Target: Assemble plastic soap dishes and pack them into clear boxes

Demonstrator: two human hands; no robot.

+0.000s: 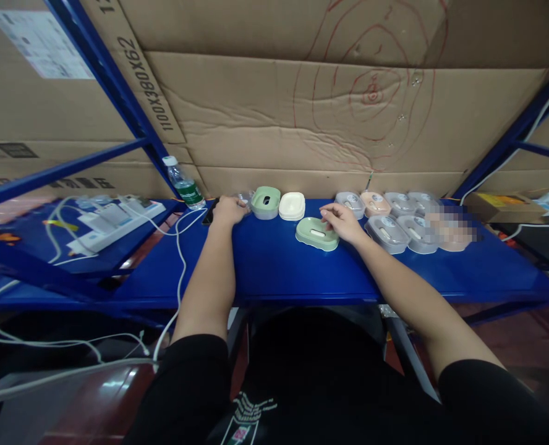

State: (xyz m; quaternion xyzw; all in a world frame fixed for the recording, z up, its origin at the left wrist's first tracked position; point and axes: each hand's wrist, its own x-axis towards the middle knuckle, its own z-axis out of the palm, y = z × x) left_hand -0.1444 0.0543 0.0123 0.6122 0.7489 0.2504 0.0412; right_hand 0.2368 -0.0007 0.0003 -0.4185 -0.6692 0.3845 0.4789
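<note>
Hovering right hand (pixel 342 224) at the right end of a pale-green lid (pixel 306 233), with fingers half curled; cannot tell whether gripping it. Lying mid-worktop, between front and back edges of the blue worktop (pixel 293 278): same lid. Resting left hand (pixel 228 211) near the back-left corner, fingers bent, beside a dark flat object (pixel 208 215); hold unclear. Standing along back edge: water bottle (pixel 188 191), green-lidded box (pixel 266 211), cream stack (pixel 292 207). Grouped toward right end: grey-lidded boxes (pixel 388 233).
</note>
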